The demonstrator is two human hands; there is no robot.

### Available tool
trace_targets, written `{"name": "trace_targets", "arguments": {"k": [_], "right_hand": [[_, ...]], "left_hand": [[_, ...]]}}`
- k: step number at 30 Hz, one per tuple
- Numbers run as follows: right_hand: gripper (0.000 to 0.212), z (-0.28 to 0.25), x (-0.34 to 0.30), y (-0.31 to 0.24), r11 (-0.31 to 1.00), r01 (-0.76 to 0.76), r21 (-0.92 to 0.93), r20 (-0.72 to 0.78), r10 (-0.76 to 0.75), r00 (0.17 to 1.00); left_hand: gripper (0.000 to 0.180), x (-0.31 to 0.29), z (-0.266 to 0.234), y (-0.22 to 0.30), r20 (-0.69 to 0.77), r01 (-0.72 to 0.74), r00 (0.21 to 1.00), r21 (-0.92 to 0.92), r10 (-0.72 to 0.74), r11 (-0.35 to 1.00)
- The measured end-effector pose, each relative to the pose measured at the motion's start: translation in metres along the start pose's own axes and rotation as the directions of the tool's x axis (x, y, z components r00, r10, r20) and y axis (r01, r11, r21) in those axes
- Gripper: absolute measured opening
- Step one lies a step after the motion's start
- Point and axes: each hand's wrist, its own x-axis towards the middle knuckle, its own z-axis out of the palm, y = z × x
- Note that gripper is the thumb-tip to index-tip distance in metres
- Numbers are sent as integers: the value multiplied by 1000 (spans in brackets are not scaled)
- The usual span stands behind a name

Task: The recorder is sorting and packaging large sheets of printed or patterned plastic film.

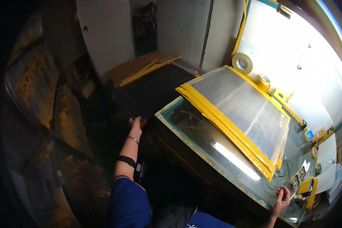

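Dark sheet: we see the big dark sheet (152,89) with thin lines on it, past the top left side of the glass table (195,127); its long way seems to run up and to the right, on a slant.
Left hand: our left hand (137,123) is the near one, right at the sheet's near corner; the sheet lies ahead of the fingers, up and a bit to the right; the fingers seem to pinch that corner, but we cannot see under it.
Right hand: our right hand (282,195) is well apart from the sheet, by the near right end of the table; its fingers are curled with the tips close to the thumb; we cannot tell if a tiny thing is in there.
Yellow strips: near the sheet's far edge we see yellow strips (138,73); a brown board (119,73) shows behind them.
Yellow-edged stack: a stack of see-through sheets (239,110) with yellow edges sits on the table, between our hands but farther off.
Tape and wires: a wide tape roll (242,63) stands behind the stack; thin wires (268,186) lie near our right hand.
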Motion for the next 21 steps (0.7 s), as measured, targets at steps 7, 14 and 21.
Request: {"name": "trace_targets", "arguments": {"k": [7, 14, 21], "right_hand": [[18, -9, 6, 11, 999, 11, -35, 21, -10, 1000], [17, -5, 4, 9, 997, 14, -78, -13, -15, 1000], [16, -4, 6, 9, 997, 15, -80, 2, -15, 1000]], "left_hand": [[36, 11, -25, -45, -75, 115, 992, 231, -100, 966], [38, -5, -32, -24, -96, 18, 986, 873, 135, 487], [29, 63, -58, -57, -51, 164, 986, 338, -156, 927]]}}
